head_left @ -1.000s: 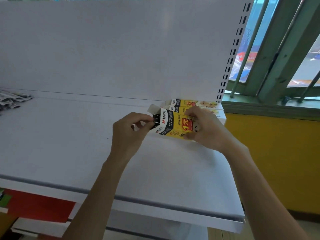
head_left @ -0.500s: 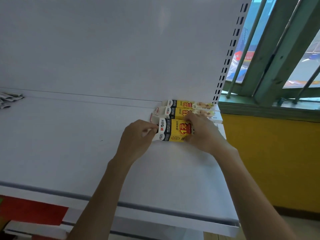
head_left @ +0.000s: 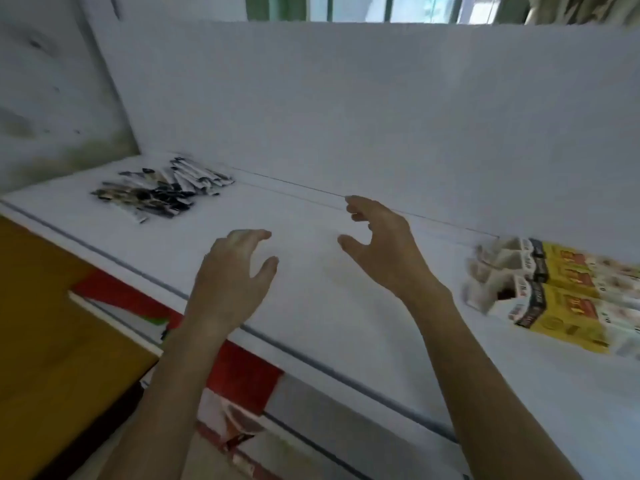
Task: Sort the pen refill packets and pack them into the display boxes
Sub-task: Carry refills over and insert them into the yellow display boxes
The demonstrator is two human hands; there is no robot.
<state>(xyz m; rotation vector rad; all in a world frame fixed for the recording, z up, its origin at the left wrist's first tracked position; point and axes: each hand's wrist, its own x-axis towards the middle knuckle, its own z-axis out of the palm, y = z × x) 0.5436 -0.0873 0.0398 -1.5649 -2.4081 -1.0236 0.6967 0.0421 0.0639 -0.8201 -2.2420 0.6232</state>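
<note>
Yellow-and-black display boxes (head_left: 561, 292) sit in a blurred row on the white shelf (head_left: 311, 306). Both hands have let go of the front one they were setting down a moment ago. The left hand (head_left: 235, 271) and right hand (head_left: 384, 244) hover empty and loose-fingered, left of the boxes. Farther left lies the heap of refill packets (head_left: 162, 192), likely the next target; nothing shows between hands and heap.

refill packets (head_left: 162, 194) far left on shelf (head_left: 311, 306) | display boxes (head_left: 554, 292) far right
</note>
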